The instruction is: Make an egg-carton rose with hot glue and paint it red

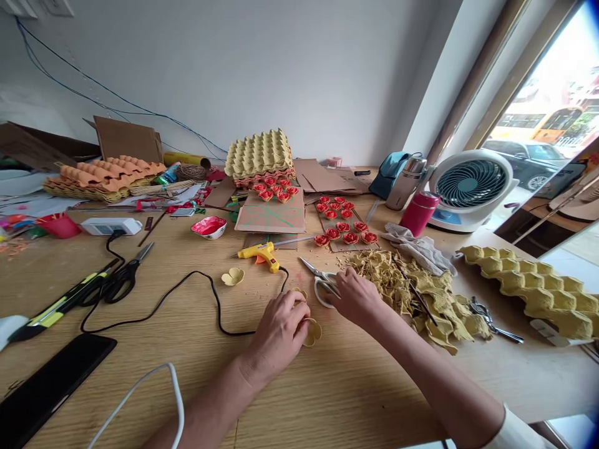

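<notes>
My right hand (pixel 354 298) is closed at the white handles of a pair of scissors (pixel 320 280), which lies on the table with its blades pointing away to the left. My left hand (pixel 283 324) rests low over the wood with curled fingers, around small yellow petal-shaped cups cut from egg carton. One such cup (pixel 313 333) shows beside its fingertips; another is partly hidden behind the fingers. A separate petal cup (pixel 233 277) lies farther left. Beyond the hands is a yellow glue gun (pixel 260 253), its black cord trailing left. Yellow carton scraps (pixel 397 284) are heaped just right of my right hand.
Red paper roses (pixel 346 224) sit on cardboard at the back, near stacked egg trays (pixel 259 156). A bowl of red paint (pixel 209 227), black scissors (pixel 119 280) and a phone (pixel 51 380) are leftward. A fan (pixel 470 187), pink bottle (pixel 418 213) and egg tray (pixel 533 287) stand right.
</notes>
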The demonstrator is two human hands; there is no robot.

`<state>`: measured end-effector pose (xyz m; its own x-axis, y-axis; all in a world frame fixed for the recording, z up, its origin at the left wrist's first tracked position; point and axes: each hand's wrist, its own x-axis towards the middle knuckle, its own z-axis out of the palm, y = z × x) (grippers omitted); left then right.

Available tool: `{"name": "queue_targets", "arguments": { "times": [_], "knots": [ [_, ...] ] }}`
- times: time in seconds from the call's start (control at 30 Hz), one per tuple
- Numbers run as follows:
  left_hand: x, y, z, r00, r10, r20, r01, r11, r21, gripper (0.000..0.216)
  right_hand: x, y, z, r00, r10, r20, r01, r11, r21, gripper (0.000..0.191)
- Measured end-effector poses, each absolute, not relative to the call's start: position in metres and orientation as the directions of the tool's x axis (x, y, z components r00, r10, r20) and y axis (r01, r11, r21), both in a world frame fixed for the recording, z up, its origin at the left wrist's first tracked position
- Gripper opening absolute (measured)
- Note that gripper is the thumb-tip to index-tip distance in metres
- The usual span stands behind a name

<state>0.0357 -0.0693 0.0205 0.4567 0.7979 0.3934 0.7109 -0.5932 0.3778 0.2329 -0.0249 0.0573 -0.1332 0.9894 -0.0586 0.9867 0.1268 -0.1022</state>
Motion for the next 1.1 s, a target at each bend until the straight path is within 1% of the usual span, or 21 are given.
{"name": "queue_targets", "arguments": {
  "times": [0.1,0.17,0.3,0.43,0.5,0.57,0.63,0.67,0.8,0.87,0.97,1.03,1.1],
  "knots": [
    [0.033,-0.066,0.02,0.464,0.813,0.352,0.722,-0.578,0.381,0.015,0.23,-0.022,0.051,-0.12,0.991,-0.059,0.99,0.115,-0.08,0.027],
    [0.033,-0.065,0.02,0.473,0.817,0.33,0.725,-0.574,0.381,0.014,0.23,-0.017,0.049,-0.123,0.991,-0.051,0.99,0.119,-0.078,0.024],
    [0.034,-0.061,0.019,0.474,0.813,0.339,0.719,-0.58,0.384,0.015,0.229,-0.002,0.046,-0.12,0.993,-0.014,0.987,0.118,-0.107,0.025],
    [0.036,-0.057,0.017,0.456,0.806,0.378,0.707,-0.586,0.397,0.016,0.236,0.01,0.045,-0.089,0.994,0.06,0.986,0.096,-0.135,0.026],
    [0.037,-0.056,0.016,0.456,0.8,0.39,0.698,-0.593,0.4,0.016,0.24,0.009,0.044,-0.085,0.989,0.117,0.969,0.11,-0.223,0.025],
    [0.036,-0.057,0.016,0.458,0.79,0.408,0.69,-0.605,0.397,0.015,0.24,0.004,0.044,-0.102,0.985,0.138,0.923,0.145,-0.357,0.02],
    [0.034,-0.058,0.018,0.453,0.781,0.43,0.689,-0.613,0.388,0.014,0.235,-0.002,0.043,-0.144,0.984,0.106,0.871,0.177,-0.458,0.015],
    [0.033,-0.059,0.02,0.445,0.781,0.439,0.693,-0.61,0.384,0.014,0.231,-0.006,0.043,-0.168,0.983,0.077,0.86,0.184,-0.475,0.016],
    [0.021,-0.055,0.029,0.374,0.805,0.46,0.735,-0.56,0.382,0.013,0.211,-0.014,0.042,-0.197,0.98,-0.005,0.852,0.169,-0.495,0.032],
    [0.014,-0.049,0.032,0.325,0.826,0.461,0.744,-0.524,0.415,0.012,0.203,-0.012,0.042,-0.183,0.983,-0.029,0.859,0.146,-0.491,0.029],
    [0.006,-0.042,0.031,0.254,0.88,0.402,0.725,-0.448,0.524,0.013,0.2,-0.005,0.041,-0.152,0.988,-0.035,0.871,0.117,-0.477,0.022],
    [0.004,-0.039,0.029,0.233,0.912,0.337,0.716,-0.395,0.575,0.012,0.203,0.001,0.041,-0.127,0.992,-0.026,0.879,0.101,-0.466,0.025],
    [0.003,-0.039,0.028,0.224,0.93,0.292,0.719,-0.36,0.595,0.012,0.207,0.005,0.044,-0.103,0.995,-0.01,0.884,0.087,-0.459,0.026]
  ]
}}
